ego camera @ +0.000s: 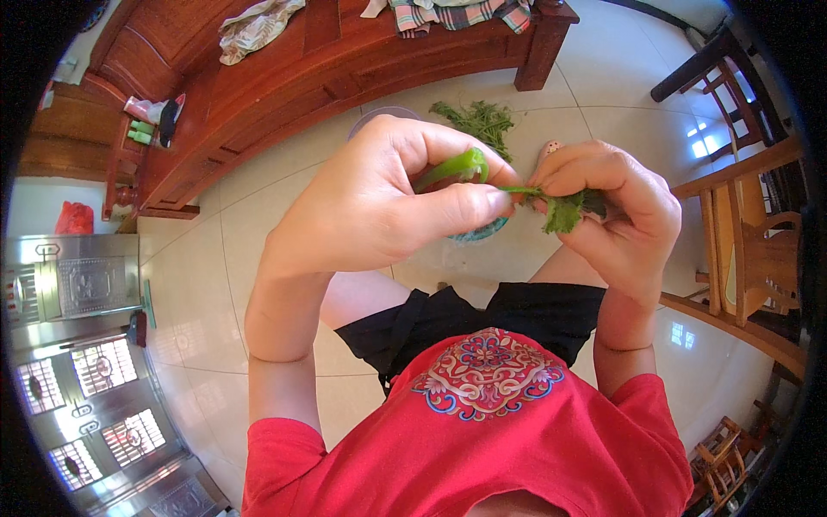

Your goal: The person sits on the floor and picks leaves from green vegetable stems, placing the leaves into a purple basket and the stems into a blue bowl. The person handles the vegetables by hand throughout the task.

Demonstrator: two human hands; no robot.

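Note:
Both hands are raised in front of my chest. My left hand (pixel 400 200) pinches a thin green stem (pixel 520 190) between thumb and forefinger. A thicker, curled light-green stalk (pixel 457 168) is tucked within the same hand. My right hand (pixel 617 200) grips the leafy end of the greens, with jagged leaves (pixel 563 214) hanging below its fingers. The fingertips of both hands are close together. Beneath my left hand a teal rim of a container (pixel 481 232) shows, mostly hidden. Past that hand, a pale purple round rim (pixel 386 112) is also largely covered.
A heap of green stems (pixel 478 124) lies on the tiled floor (pixel 271 213). A carved wooden bench (pixel 310 84) holding cloths stretches across the far side. Wooden chairs (pixel 743 245) stand at right, and a metal door (pixel 90 400) is at left.

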